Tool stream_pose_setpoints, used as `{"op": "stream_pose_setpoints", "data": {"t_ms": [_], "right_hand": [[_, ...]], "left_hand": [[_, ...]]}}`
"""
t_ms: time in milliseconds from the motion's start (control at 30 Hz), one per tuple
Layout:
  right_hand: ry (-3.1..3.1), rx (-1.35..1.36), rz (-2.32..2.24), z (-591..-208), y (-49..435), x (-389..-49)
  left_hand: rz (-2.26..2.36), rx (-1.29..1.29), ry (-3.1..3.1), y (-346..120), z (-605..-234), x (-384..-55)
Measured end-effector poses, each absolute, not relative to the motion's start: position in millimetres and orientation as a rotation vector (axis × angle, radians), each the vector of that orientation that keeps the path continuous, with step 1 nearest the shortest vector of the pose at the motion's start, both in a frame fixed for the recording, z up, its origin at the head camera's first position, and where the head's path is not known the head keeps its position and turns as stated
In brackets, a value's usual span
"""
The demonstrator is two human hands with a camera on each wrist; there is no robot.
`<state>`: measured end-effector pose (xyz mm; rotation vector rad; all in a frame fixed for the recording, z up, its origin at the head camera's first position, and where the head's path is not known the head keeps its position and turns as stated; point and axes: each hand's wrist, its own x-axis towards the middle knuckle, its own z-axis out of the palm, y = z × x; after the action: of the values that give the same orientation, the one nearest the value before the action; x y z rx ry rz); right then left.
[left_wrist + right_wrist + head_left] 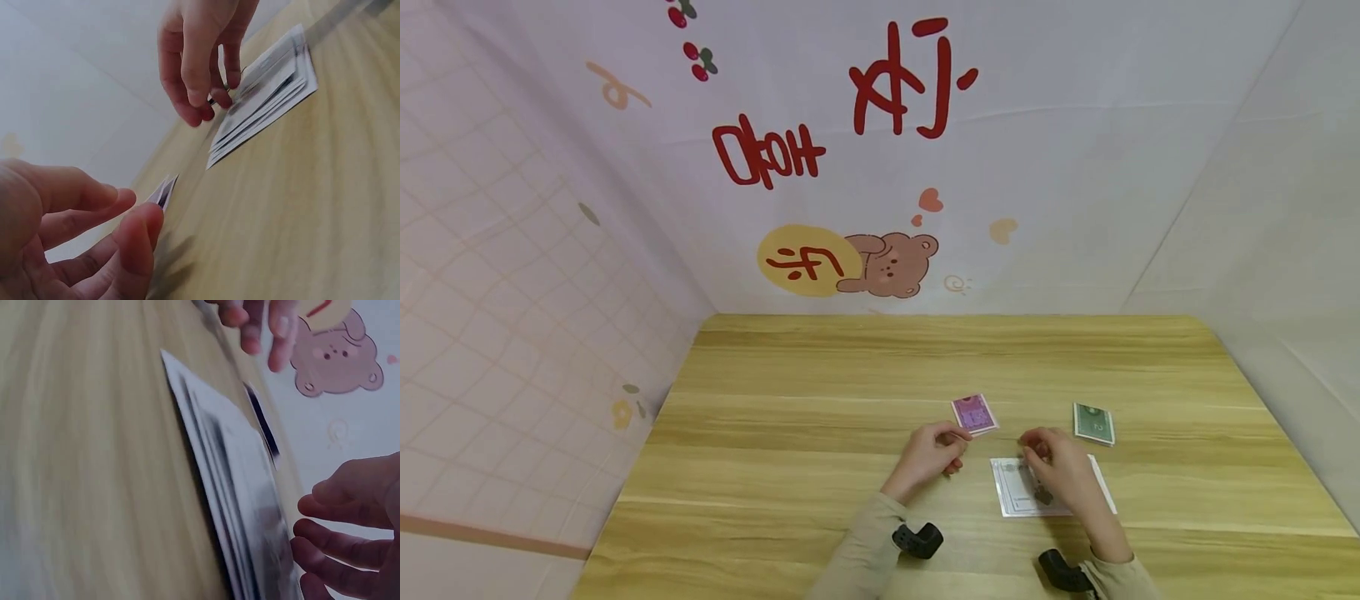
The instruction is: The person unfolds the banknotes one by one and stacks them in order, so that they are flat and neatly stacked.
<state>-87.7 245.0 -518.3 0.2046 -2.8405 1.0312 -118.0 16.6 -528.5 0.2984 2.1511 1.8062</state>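
Observation:
My left hand [932, 454] is beside a small stack of purple, banknote-like papers [974, 412], its fingertips close to the near edge. In the left wrist view its fingers [128, 197] are loosely bent, and nothing shows between them and the thumb. Over a wider stack of white printed papers [1013, 492] hovers my right hand [1060, 467], hiding part of the top sheet. The right wrist view shows its fingers [334, 547] relaxed near the stack's edge, with nothing visible in them. Green banknote-like papers [1093, 423] lie beyond the right hand.
The papers lie on a wood-grain table [820, 400]. A white cloth wall with a printed bear [891, 265] stands behind it, and pale cloth hangs at both sides. Black wrist devices [917, 542] are on both forearms.

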Motion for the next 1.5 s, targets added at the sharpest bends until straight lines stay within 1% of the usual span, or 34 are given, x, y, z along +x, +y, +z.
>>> {"op": "stream_pose_setpoints", "data": {"t_ms": [200, 533, 833, 1000, 1267, 1500], "right_hand": [[-2.890, 0.194, 1.048, -519.3, 223.4, -100.2], [-2.845, 0.187, 1.030, -521.1, 204.4, -121.3], [-2.840, 0.089, 1.003, -526.5, 192.3, -134.5], [-2.883, 0.005, 1.010, -527.4, 190.2, -136.1], [-2.879, -0.008, 1.030, -528.7, 190.3, -135.4], [-2.841, 0.004, 1.032, -528.2, 187.8, -128.7]], "left_hand": [[1.844, 0.299, 2.193, 9.9, -529.9, -125.9], [1.897, 0.226, 2.214, 4.4, -531.7, -133.5], [1.772, 0.261, 2.509, 6.3, -526.5, -147.6], [1.699, 0.281, 2.585, 12.8, -523.6, -154.7], [1.527, 0.486, 2.562, 20.2, -519.4, -163.8], [1.582, 0.431, 2.468, 22.4, -519.9, -166.2]]}}
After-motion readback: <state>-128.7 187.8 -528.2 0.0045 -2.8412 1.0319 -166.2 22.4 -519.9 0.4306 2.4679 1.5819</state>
